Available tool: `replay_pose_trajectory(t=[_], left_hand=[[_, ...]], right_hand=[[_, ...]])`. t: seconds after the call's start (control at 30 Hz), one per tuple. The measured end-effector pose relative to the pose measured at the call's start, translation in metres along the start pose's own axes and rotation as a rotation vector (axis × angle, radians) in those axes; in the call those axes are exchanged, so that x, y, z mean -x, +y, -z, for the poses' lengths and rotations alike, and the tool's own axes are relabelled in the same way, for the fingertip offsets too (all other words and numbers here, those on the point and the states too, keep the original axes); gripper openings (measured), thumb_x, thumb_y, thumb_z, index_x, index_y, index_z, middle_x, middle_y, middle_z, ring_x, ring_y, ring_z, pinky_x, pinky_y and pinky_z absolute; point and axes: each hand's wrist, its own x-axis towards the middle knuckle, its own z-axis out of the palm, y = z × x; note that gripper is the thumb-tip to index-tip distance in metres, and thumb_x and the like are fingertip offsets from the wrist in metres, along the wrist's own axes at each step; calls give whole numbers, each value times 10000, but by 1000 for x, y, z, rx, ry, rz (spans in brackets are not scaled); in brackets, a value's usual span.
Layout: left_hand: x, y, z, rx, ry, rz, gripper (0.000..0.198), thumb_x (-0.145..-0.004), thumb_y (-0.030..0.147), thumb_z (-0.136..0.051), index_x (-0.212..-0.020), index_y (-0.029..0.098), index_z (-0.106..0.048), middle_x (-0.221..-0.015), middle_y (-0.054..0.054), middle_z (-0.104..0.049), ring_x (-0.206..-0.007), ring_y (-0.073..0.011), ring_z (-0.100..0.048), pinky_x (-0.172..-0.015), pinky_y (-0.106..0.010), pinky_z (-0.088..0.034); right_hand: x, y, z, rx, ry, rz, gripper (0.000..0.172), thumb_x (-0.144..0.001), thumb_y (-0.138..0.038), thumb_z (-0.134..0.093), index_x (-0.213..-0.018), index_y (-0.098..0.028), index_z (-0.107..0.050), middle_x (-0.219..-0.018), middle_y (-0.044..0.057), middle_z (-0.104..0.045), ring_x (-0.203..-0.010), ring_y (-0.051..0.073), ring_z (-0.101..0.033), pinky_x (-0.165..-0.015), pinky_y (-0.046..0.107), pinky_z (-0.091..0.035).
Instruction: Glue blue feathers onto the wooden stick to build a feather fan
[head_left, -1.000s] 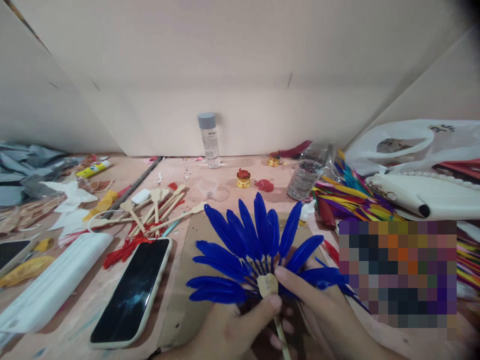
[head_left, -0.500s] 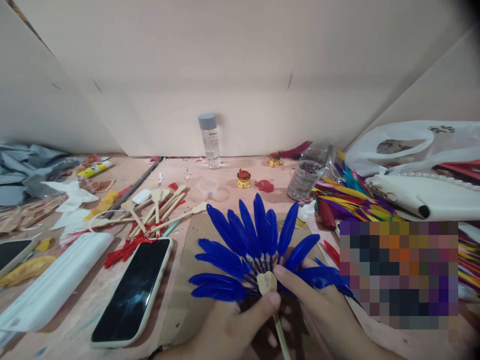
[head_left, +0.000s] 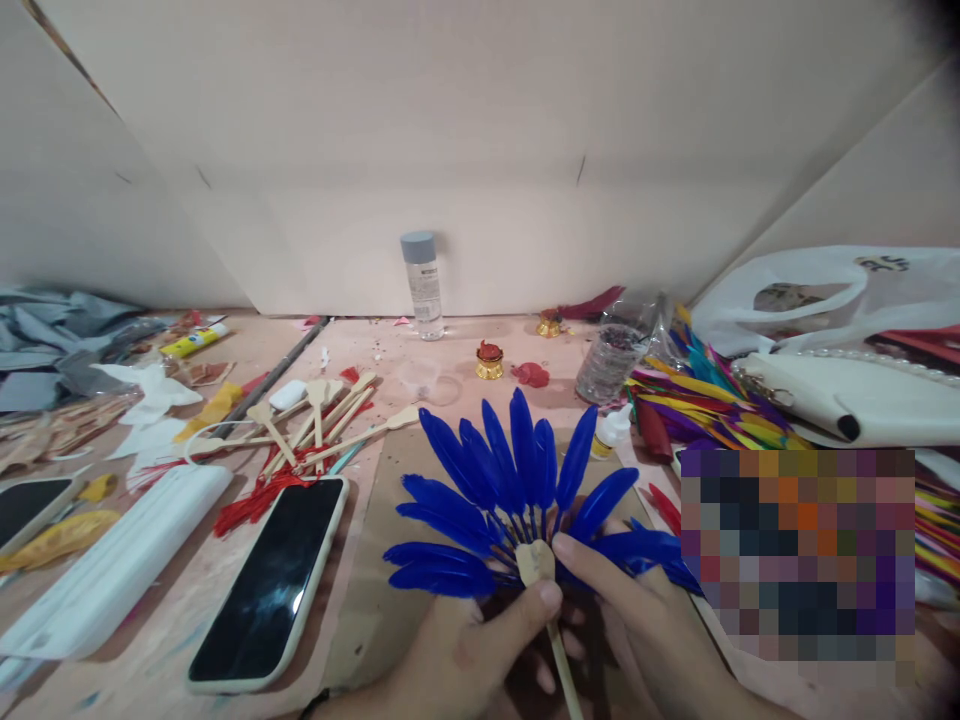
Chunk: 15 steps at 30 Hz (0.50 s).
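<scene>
A fan of blue feathers [head_left: 502, 465] spreads out from the heart-shaped head of a pale wooden stick [head_left: 535, 563], low in the middle of the view. My left hand [head_left: 480, 640] is closed on it, with the thumb pressed on the stick just below the head and the fingers partly hidden behind. From the other side, my right hand [head_left: 637, 610] grips the feather bases, its index finger lying at the right edge of the head. The tips of the right thumb and the other fingers are mostly covered. Brown cardboard [head_left: 375, 580] lies beneath both hands.
At left lie a phone [head_left: 266, 585], a white power strip [head_left: 120, 570] and several wooden sticks [head_left: 319, 415] with red tassels. Behind stand a clear bottle [head_left: 424, 290], a gold ornament [head_left: 490, 362] and a plastic cup [head_left: 607, 362]. Colourful feathers [head_left: 720, 400] and a white bag [head_left: 862, 400] fill the right.
Both hands keep their hold on the feather fan, with hardly any finger movement. The whole view has shifted very slightly.
</scene>
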Motion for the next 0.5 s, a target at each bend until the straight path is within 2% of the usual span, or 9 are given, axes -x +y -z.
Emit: replay_pose_trajectory(t=[0.1, 0.17, 0.23, 0.3, 0.37, 0.5], left_hand=[[-4, 6, 2, 48, 48, -70, 466, -740, 592, -881, -928, 171, -813, -758, -59, -805, -579, -159, -695, -516, -229, -556], [-8, 12, 7, 39, 83, -126, 470, -713, 592, -897, -842, 147, -818, -707, -70, -792, -547, -158, -679, -506, -234, -564], [-14, 18, 12, 20, 196, -185, 461, -732, 582, -887, -856, 143, -828, -711, -72, -793, -534, -152, -666, -514, -240, -575], [-18, 23, 16, 5, 295, -223, 443, -742, 569, -883, -844, 141, -829, -738, -83, -802, -571, -165, -689, -531, -242, -584], [-19, 27, 18, -5, 351, -252, 417, -746, 549, -884, -830, 145, -827, -770, -90, -809, -622, -183, -715, -551, -245, -589], [-19, 30, 19, -7, 302, -298, 385, -723, 515, -905, -839, 157, -825, -799, -89, -812, -638, -187, -705, -570, -259, -587]], right_hand=[[0, 1, 3, -52, -136, -7, 393, -811, -548, -815, -931, -241, -601, -638, -38, -603, -536, 189, -625, -534, 338, -544], [-3, 1, 6, 12, -200, 88, 368, -849, -541, -784, -954, -243, -596, -774, -6, -661, -691, 204, -677, -680, 360, -562], [-7, 1, 8, 185, -190, 206, 372, -848, -537, -788, -960, -247, -584, -888, 7, -679, -809, 203, -674, -766, 344, -535], [-11, 3, 10, 448, -169, 266, 371, -813, -514, -810, -901, -239, -577, -868, 6, -666, -779, 190, -636, -712, 309, -492], [-15, 5, 12, 695, -164, 275, 309, -785, -438, -808, -818, -227, -585, -760, -10, -624, -683, 169, -572, -621, 279, -423], [-18, 9, 12, 886, -136, 322, 190, -782, -345, -715, -701, -212, -606, -662, -6, -606, -621, 162, -544, -572, 270, -369]])
